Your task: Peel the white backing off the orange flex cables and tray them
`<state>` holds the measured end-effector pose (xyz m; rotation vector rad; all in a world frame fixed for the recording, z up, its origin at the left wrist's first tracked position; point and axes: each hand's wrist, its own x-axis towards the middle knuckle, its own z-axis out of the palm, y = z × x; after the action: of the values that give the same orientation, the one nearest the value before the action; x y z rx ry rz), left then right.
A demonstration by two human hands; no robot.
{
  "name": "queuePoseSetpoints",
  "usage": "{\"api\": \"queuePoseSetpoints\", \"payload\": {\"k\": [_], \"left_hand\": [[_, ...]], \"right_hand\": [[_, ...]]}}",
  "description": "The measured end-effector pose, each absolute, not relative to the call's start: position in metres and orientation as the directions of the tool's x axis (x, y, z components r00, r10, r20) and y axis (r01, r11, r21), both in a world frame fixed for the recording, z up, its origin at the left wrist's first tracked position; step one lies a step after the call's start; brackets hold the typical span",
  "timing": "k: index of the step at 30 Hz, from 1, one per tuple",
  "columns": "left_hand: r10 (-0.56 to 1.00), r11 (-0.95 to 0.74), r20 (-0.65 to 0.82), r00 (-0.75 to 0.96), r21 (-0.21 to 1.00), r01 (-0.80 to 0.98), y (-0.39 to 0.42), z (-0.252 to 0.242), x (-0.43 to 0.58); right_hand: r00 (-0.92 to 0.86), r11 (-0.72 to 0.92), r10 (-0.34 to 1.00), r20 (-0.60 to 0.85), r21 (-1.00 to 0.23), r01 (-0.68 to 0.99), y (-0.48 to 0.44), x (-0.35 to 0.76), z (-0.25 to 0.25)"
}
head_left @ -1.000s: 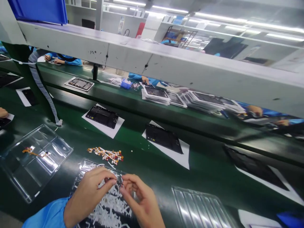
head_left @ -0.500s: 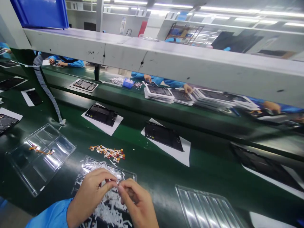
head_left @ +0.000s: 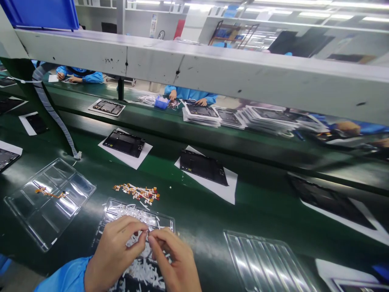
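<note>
My left hand [head_left: 114, 253] and my right hand [head_left: 174, 261] meet at the fingertips low in the view, both pinched on a tiny part I cannot make out. They hover over a clear plastic tray [head_left: 165, 222] heaped with white paper strips [head_left: 142, 269]. Just beyond lies a small pile of orange-and-white flex cables [head_left: 138, 192] on the green belt. A dark tablet shell [head_left: 203, 166] on white paper rests farther out, to the right of centre.
A clear compartment tray [head_left: 48, 194] with one orange cable lies left; a ribbed clear tray [head_left: 267, 263] lies right. More tablet shells on paper [head_left: 124, 143] sit along the belt. A grey beam [head_left: 212, 77] crosses overhead. Workers in blue sleeves [head_left: 191, 95] work opposite, beside stacked trays [head_left: 202, 115].
My hands stay pinched together over the strip tray, barely shifting. The view has tilted slightly, so the belt items sit a little lower-left. Hands of workers opposite have moved.
</note>
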<state>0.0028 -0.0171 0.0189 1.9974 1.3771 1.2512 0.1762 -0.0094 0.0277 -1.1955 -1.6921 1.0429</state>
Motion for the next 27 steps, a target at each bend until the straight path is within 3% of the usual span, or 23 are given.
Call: {"api": "queuePoseSetpoints", "payload": {"k": [10, 14, 17, 19, 21, 24, 27], "left_hand": [[0.860, -0.459, 0.495, 0.120, 0.652, 0.603, -0.021, 0.018, 0.002], [0.844, -0.508, 0.493, 0.211, 0.609, 0.609, -0.017, 0.019, -0.005], [0.835, -0.550, 0.475, 0.279, 0.685, 0.478, -0.012, 0.023, -0.012], [0.871, -0.485, 0.400, 0.286, 0.792, 0.370, -0.009, 0.024, -0.016], [0.915, -0.383, 0.306, 0.263, 0.864, 0.328, -0.008, 0.024, -0.018], [0.951, -0.295, 0.238, 0.196, 0.888, 0.354, -0.013, 0.020, -0.016], [0.945, -0.323, 0.280, 0.169, 0.877, 0.357, -0.018, 0.015, -0.012]], "right_hand": [[-0.235, 0.218, 0.961, 0.147, -0.924, 0.315, -0.011, 0.170, 0.029], [-0.281, 0.171, 0.956, 0.083, -0.936, 0.308, -0.012, 0.173, 0.035], [-0.328, -0.068, 0.938, -0.109, -0.989, 0.134, -0.012, 0.178, 0.034], [-0.394, -0.290, 0.880, -0.266, -0.957, -0.001, -0.011, 0.182, 0.031], [-0.411, -0.401, 0.845, -0.343, -0.914, -0.063, -0.008, 0.185, 0.026], [-0.323, -0.349, 0.893, -0.313, -0.935, -0.062, -0.004, 0.186, 0.020], [-0.298, -0.231, 0.930, -0.215, -0.973, -0.019, -0.002, 0.183, 0.018]]}}
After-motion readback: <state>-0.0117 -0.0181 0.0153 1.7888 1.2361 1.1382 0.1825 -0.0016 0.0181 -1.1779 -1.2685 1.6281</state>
